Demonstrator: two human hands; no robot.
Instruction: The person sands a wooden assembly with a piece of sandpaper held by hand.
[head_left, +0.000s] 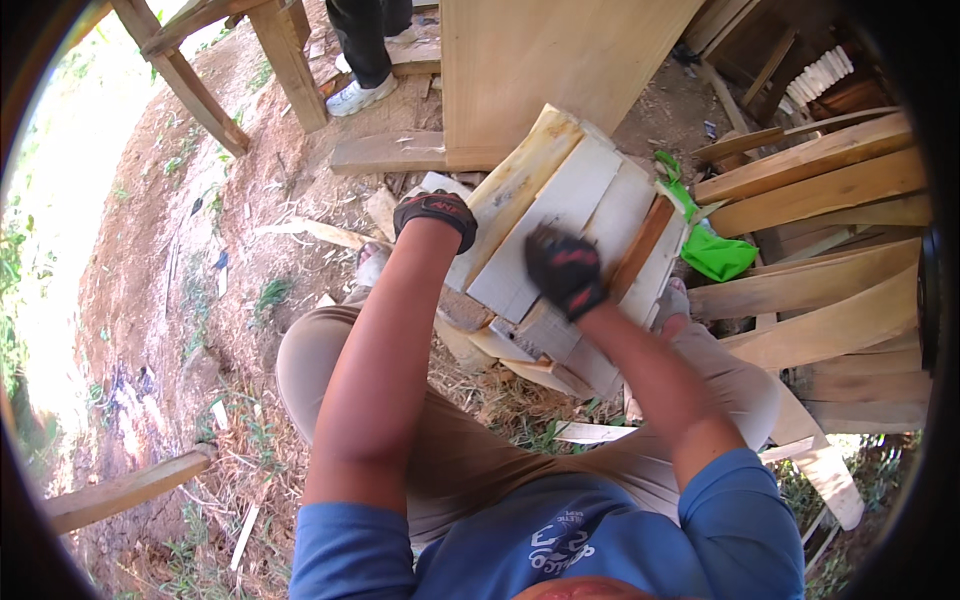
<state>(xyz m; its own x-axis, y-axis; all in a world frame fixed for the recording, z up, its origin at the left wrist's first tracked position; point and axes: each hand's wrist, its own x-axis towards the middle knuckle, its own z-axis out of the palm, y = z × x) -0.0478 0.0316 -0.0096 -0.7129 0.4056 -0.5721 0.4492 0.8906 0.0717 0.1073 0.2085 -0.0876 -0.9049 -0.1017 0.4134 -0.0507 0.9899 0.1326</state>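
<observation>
Between my knees stands a block-like bundle of rough boards, topped by a pale whitish board, a yellowish board along its left side and a reddish-brown strip at the right. My left hand, in a black glove with red marks, is at the bundle's left edge; its fingers are hidden behind the back of the hand. Over the right part of the pale boards is my right hand, in a matching glove. Motion smears its fingers, so whether it holds anything does not show.
A broad wooden panel stands just beyond the bundle. Several long planks are stacked at the right, near a bright green bag. Another person's white shoe is at the far left, beside a wooden frame. Wood scraps litter the earth.
</observation>
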